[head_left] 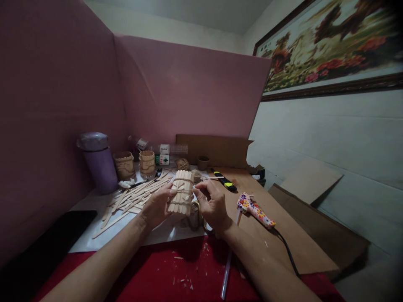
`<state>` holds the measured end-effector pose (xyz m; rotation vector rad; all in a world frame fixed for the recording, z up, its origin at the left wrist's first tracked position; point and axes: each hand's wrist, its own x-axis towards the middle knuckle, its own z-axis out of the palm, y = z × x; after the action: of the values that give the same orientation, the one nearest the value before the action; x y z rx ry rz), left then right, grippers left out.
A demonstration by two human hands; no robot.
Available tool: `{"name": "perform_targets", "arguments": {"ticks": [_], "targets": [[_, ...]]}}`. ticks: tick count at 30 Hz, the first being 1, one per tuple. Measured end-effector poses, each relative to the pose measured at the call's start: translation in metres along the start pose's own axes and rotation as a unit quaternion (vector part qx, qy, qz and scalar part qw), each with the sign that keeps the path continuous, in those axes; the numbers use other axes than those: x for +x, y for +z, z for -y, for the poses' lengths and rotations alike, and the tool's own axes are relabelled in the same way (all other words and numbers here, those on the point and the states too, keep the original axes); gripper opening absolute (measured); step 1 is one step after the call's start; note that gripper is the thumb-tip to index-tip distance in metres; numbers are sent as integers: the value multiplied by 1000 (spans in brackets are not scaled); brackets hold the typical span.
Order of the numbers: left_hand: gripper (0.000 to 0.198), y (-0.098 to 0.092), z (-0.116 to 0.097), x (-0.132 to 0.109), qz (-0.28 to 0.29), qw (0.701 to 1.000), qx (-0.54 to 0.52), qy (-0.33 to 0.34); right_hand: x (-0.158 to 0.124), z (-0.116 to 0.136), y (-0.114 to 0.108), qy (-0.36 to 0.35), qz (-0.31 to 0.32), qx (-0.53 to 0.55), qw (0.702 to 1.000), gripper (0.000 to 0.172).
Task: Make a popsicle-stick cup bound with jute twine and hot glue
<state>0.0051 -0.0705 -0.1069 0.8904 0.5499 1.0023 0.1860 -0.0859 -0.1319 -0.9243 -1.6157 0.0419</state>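
My left hand (pixel 157 205) is wrapped round a small cup made of upright wooden sticks (pixel 181 192), bound with twine. It holds the cup tilted above the table. My right hand (pixel 211 202) is closed at the cup's right side, fingertips pinched on the twine there. More twine (pixel 195 218) lies coiled under both hands. A pile of loose wooden sticks (pixel 132 197) lies to the left on a white sheet (pixel 94 226).
Two finished stick cups (pixel 125 165) (pixel 147 162) and a purple bottle (pixel 98 161) stand at the back left. A patterned glue gun (pixel 254 209) with a black cord, a yellow-black cutter (pixel 224 180), a glue stick (pixel 226 272), cardboard (pixel 283 226) and a pink partition (pixel 176 92) surround the work area.
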Motion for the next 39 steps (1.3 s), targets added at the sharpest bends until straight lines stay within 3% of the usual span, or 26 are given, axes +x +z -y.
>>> {"name": "perform_targets", "arguments": {"ticks": [5,11,18,26,31,39], "targets": [[47,-1,1,0,-21,1000,-13,-15,-2,4,-1,-30,-5,-12,999,13],[54,-1,-3,1,-27,998,-60,-16,-4,9,-2,-14,-33,5,999,14],[47,-8,-3,5,-23,991,-117,-55,-3,11,-1,-30,-76,-11,997,15],[43,-7,-2,6,-48,990,-121,-60,-6,13,-1,-46,-53,-19,997,15],[40,-7,7,8,-92,985,-113,-94,-7,15,-1,-56,-46,-23,997,13],[42,-9,11,10,-57,990,-104,-72,-12,15,-1,-50,-37,-26,998,13]]}}
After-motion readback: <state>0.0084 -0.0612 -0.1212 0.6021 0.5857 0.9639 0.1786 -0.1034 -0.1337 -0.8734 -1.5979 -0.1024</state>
